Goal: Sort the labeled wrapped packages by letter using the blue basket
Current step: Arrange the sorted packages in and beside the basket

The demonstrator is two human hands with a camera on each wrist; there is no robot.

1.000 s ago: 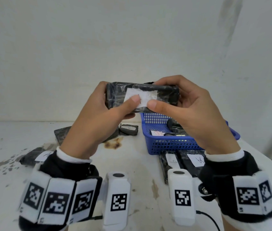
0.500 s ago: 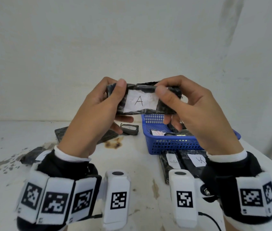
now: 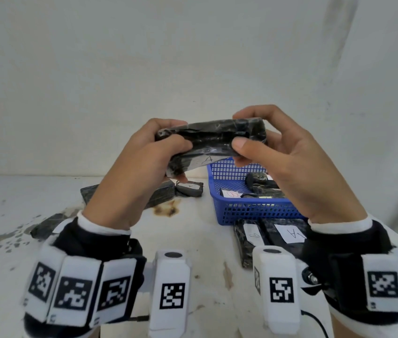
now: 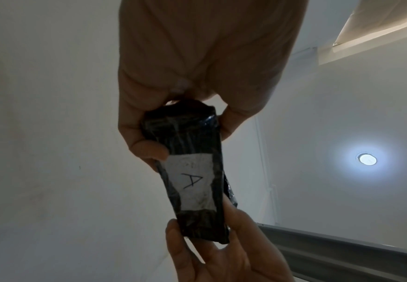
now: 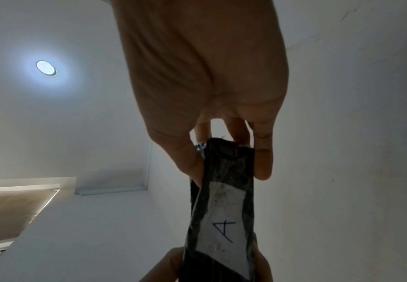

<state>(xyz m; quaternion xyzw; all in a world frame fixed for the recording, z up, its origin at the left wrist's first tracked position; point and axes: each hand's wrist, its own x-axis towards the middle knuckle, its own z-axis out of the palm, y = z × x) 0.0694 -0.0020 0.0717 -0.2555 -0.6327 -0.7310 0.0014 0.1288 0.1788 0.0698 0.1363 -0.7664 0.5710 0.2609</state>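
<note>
A black wrapped package with a white label marked A is held in the air above the table. My left hand grips its left end and my right hand grips its right end. The label now faces down; the package shows its A in the left wrist view, and the same package shows it in the right wrist view. The blue basket stands on the table behind and below, with several wrapped packages inside, one labelled in red.
Two black packages lie in front of the basket, one labelled A. More dark packages lie at the table's middle back and another package at the left. The white table is stained; a wall stands close behind.
Both hands have tilted the package so the A label, which faced me half a second ago, now faces downward. One second ago my thumbs covered the label.
</note>
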